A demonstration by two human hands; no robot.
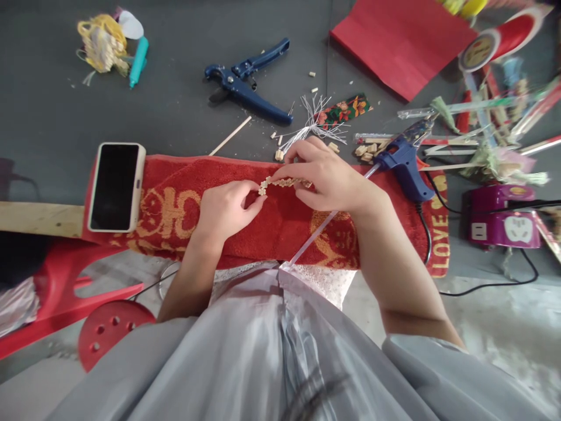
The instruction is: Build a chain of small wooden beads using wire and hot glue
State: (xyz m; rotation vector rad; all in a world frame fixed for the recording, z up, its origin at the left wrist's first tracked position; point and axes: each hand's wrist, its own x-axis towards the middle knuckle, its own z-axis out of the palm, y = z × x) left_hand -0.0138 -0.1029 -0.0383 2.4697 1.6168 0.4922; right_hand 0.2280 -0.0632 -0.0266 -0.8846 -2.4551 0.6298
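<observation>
A short strip of small pale wooden-looking pieces [283, 182] is held just above the red towel [280, 228]. Its left end sits at the fingertips of my left hand [225, 209], where thumb and index finger are pinched together. My right hand [328, 174] reaches over the strip from the right, with curled fingers gripping it; part of the strip is hidden under them. Just beyond my right hand lie a bundle of thin white wires [312, 124] and a few loose pale bits [279, 155]. A blue glue gun [405, 161] rests to the right, its glue stick [313, 234] passing beneath my right forearm.
Blue cutters [248, 82] and a thin wooden stick [231, 135] lie behind the towel. A phone [117, 187] rests on its left end. At right are a purple power socket [504, 216] with cables, red paper [403, 44], a red ribbon spool [504, 38] and scattered craft pieces.
</observation>
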